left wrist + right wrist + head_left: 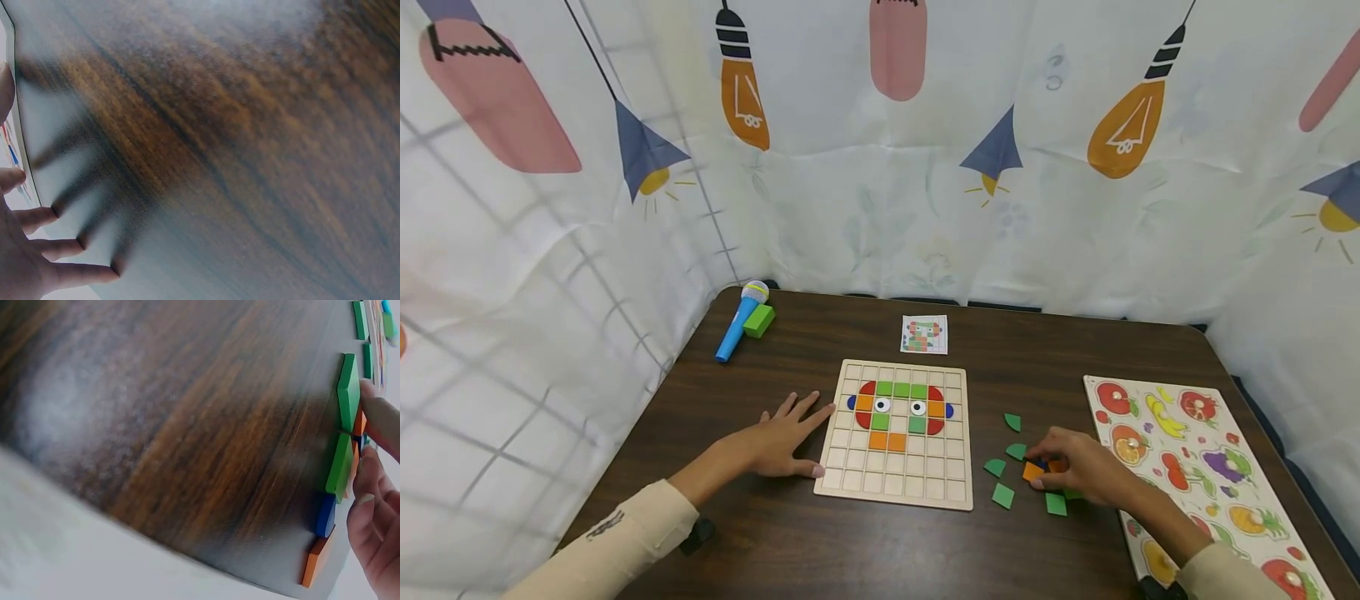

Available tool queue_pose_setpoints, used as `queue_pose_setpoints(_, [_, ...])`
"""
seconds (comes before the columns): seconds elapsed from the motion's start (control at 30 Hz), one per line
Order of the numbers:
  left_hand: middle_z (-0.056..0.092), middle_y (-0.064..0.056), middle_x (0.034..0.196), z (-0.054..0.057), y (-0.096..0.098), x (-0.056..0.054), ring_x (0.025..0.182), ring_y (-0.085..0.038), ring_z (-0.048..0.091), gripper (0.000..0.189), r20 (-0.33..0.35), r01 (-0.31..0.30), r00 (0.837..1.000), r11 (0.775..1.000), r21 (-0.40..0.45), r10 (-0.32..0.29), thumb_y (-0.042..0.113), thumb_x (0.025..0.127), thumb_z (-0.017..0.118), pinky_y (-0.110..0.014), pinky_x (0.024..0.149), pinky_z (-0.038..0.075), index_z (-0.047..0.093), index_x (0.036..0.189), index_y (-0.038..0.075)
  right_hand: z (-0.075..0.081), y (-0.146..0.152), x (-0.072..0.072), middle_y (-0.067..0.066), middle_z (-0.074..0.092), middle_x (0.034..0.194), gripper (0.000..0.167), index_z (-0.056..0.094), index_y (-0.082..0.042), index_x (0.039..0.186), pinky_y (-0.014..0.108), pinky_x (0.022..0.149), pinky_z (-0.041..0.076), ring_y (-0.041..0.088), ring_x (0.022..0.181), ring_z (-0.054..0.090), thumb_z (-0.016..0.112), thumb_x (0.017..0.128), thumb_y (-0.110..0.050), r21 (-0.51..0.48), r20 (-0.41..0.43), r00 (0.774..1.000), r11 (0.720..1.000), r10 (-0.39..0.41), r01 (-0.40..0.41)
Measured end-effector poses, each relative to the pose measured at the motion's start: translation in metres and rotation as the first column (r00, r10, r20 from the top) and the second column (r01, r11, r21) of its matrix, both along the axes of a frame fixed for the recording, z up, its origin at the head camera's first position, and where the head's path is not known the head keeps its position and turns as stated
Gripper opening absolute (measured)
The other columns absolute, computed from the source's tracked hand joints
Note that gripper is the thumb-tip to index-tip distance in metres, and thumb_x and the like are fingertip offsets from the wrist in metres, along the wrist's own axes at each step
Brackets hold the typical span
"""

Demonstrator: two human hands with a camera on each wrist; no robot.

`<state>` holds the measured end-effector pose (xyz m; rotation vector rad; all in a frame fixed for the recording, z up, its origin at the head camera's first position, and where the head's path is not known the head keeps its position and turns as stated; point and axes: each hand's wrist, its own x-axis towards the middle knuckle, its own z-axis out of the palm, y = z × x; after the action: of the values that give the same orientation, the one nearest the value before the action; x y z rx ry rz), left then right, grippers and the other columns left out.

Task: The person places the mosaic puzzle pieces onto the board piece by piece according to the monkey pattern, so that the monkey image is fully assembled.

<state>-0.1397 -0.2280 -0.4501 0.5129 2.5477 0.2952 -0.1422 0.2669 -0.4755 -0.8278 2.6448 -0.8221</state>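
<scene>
The table [775, 542] carried a fruit board [1210, 490] at the right and a grid board [917, 485] near the middle, with coloured tiles laid on it. The left hand [778, 442] lay with fingers spread, thumb and index at the grid board's left edge. The right hand [1078, 467] was bent over the loose tiles between the boards, fingers curled beside an orange tile [1032, 472]; whether it gripped one could not be determined.

Handling, as judged: the tiles appeared light, stiff and hard to damage, though smooth faces might slip. A pinch on opposite side edges was the sound hold; flush on the table, they offered little to get under.

The head view alone gave the full layout. The right wrist view showed the tiles' thickness, and a blue tile [325, 515] and end tile [317, 557], also orange, which the right hand apparently screened from the head view.
</scene>
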Motion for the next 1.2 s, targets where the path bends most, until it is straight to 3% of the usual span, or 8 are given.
queue_pose_setpoints(0.3, [0.010,-0.021,0.167,-0.001,-0.001,0.001,0.149,-0.056,0.010,0.098,-0.003,-0.001,1.000,1.000,-0.004,0.001,0.063,0.088,0.067,-0.082,0.102,0.023,0.018,0.162,0.020,-0.001,-0.002,0.001,-0.009,0.057,0.095,0.027,0.078,-0.021,0.109,0.020,0.060,0.038,0.001,0.071,0.043,0.078,0.087,-0.037,-0.027,-0.020,0.999,0.999,0.040,-0.041])
queue_pose_setpoints(0.5, [0.010,-0.021,0.168,0.000,-0.001,0.002,0.150,-0.056,0.010,0.098,0.005,-0.010,1.000,1.000,0.000,0.010,0.062,0.088,0.067,-0.082,0.103,0.022,0.018,0.162,0.021,-0.003,-0.004,0.001,-0.011,0.059,0.098,0.024,0.071,-0.022,0.106,0.022,0.065,0.044,0.001,0.078,0.051,0.077,0.088,-0.037,-0.012,-0.023,0.999,0.999,0.048,-0.048])
queue_pose_setpoints(0.73, [0.010,-0.021,0.167,-0.002,-0.001,0.002,0.149,-0.056,0.010,0.098,0.006,-0.013,1.000,1.000,-0.003,0.013,0.062,0.087,0.068,-0.082,0.103,0.022,0.019,0.162,0.021,0.001,-0.009,0.001,-0.013,0.056,0.079,0.023,0.059,-0.017,0.105,0.020,0.055,0.043,-0.002,0.062,0.047,0.073,0.093,-0.031,-0.045,0.061,0.996,0.997,0.065,-0.062])
queue_pose_setpoints(1.0, [0.010,-0.020,0.168,-0.001,-0.002,0.001,0.150,-0.056,0.010,0.098,-0.003,-0.003,1.000,1.000,0.003,0.003,0.062,0.088,0.067,-0.082,0.103,0.023,0.019,0.162,0.021,0.012,-0.024,-0.003,-0.013,0.059,0.082,0.023,0.063,-0.015,0.115,0.022,0.056,0.044,0.000,0.063,0.047,0.068,0.097,-0.029,-0.070,0.053,0.998,0.997,0.041,-0.037])
queue_pose_setpoints(1.2, [0.010,-0.020,0.168,0.000,-0.001,0.000,0.150,-0.055,0.010,0.098,0.003,-0.006,1.000,1.000,0.003,0.006,0.061,0.087,0.068,-0.082,0.102,0.023,0.019,0.162,0.021,0.012,-0.046,-0.004,-0.012,0.059,0.084,0.031,0.063,-0.012,0.123,0.022,0.055,0.043,0.000,0.059,0.046,0.065,0.099,-0.032,-0.130,0.063,0.996,0.990,0.070,-0.062])
